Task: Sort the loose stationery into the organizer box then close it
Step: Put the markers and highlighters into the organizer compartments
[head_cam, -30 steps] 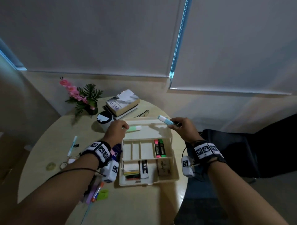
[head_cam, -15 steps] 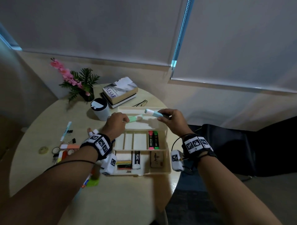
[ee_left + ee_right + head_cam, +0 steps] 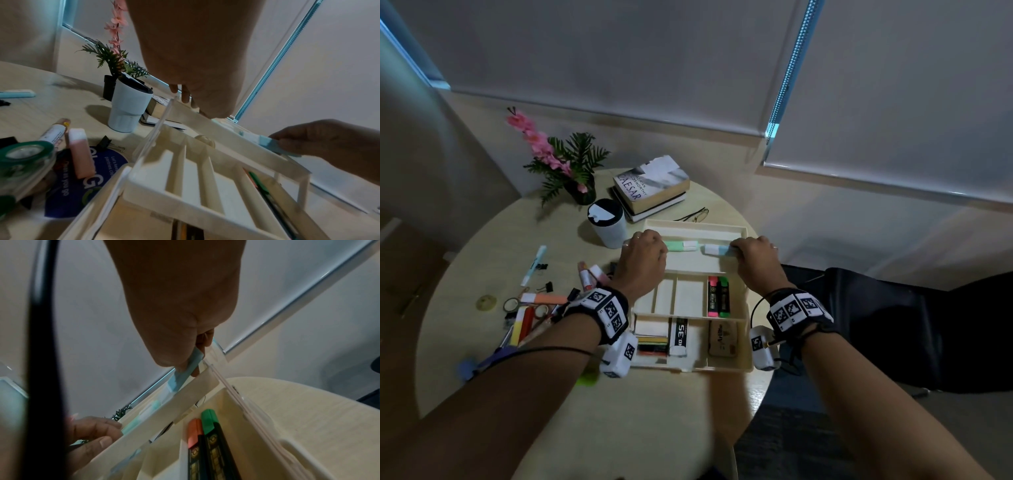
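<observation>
— Where's the organizer box (image 3: 745, 346) right now?

— I have it open on the round surface (image 3: 640, 418), at the near right edge, with its top tray swung out toward the back. In the top tray I'm holding two highlighters end to end, caps facing each other with a small gap between them. My left hand (image 3: 642, 262) is curled around the green highlighter (image 3: 681, 245); my right hand (image 3: 755, 262) pinches the blue highlighter (image 3: 717, 249) between thumb and fingers. From the right wrist view the blue one sits just over the tray's wall; I can't tell if it touches the tray floor.

— What's already packed?

— In the middle tier, a pink marker (image 3: 712, 296) and a green marker (image 3: 724, 296) lie side by side in the right compartment. In the lowest tier I see a stack of sticky notes (image 3: 652, 337), a white eraser (image 3: 679, 336) beside it, and a tan eraser (image 3: 722, 339) in the right compartment.

— And outside the box?

— To the left of the box lies a loose pile: an orange highlighter (image 3: 544, 298), tape rolls (image 3: 512, 304), binder clips (image 3: 548, 286), a few pens I can't separate. A light blue pen (image 3: 534, 260) lies farther left. Behind the box stand a white cup (image 3: 607, 224), stacked books (image 3: 652, 186), glasses (image 3: 693, 215) and a potted plant (image 3: 571, 171).
</observation>
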